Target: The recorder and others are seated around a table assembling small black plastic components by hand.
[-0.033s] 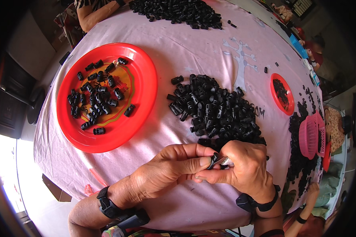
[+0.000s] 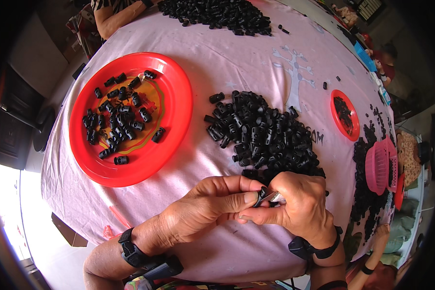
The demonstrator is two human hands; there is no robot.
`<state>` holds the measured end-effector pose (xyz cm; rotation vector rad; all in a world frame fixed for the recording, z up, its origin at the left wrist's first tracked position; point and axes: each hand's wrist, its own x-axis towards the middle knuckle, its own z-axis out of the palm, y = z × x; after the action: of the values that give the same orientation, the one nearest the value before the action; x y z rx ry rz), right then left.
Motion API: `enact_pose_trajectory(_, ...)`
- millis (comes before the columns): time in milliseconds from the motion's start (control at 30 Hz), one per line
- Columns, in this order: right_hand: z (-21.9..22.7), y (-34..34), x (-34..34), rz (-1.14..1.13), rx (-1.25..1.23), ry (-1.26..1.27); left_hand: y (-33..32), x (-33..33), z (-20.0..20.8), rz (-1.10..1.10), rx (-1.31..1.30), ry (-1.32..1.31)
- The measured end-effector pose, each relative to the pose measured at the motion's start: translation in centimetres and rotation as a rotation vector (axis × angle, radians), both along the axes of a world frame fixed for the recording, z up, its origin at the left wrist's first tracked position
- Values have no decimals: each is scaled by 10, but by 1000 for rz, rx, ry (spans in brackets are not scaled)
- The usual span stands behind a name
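Close in front of me, my left hand (image 2: 212, 200) pinches a small black plastic cord lock (image 2: 260, 196) between thumb and forefinger. My right hand (image 2: 302, 205) is closed round a small knife (image 2: 275, 196); only a short piece of its pale metal blade shows, its tip against the cord lock. The handle is hidden in the fist. Just beyond both hands lies a heap of black cord locks (image 2: 263, 133). To the left, a round red plate (image 2: 176, 140) with a yellow patterned middle holds several scattered cord locks (image 2: 123, 116).
A pink printed cloth (image 2: 212, 63) covers the table. Another black heap (image 2: 217, 14) lies at the far edge, near a person's arm (image 2: 112, 21). At right are a small red plate (image 2: 355, 126), a pink basket (image 2: 376, 166), more black pieces (image 2: 360, 193) and another person's hand (image 2: 382, 237).
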<state>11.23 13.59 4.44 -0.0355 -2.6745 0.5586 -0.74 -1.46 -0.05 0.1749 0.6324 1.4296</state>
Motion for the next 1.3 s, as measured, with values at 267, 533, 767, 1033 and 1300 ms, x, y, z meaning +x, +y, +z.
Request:
enact_pose_trajectory(267,-2,1,-1,-3,34,-4,1,-1,-1,12,1,13)
enact_pose_trajectory(533,-2,1,-1,-4,32,17,2,1,-2,25,8,59)
enact_pose_trajectory(767,-3,3,-1,-17,52,1,3,1,-1,37,8,63)
enact_pose_trajectory(1033,-4,3,-1,-12,85,10,3,1,0,34,-9,41)
enact_pose_trajectory(1300,-4,3,-1,-4,42,17,2,0,2,33,-30,-10)
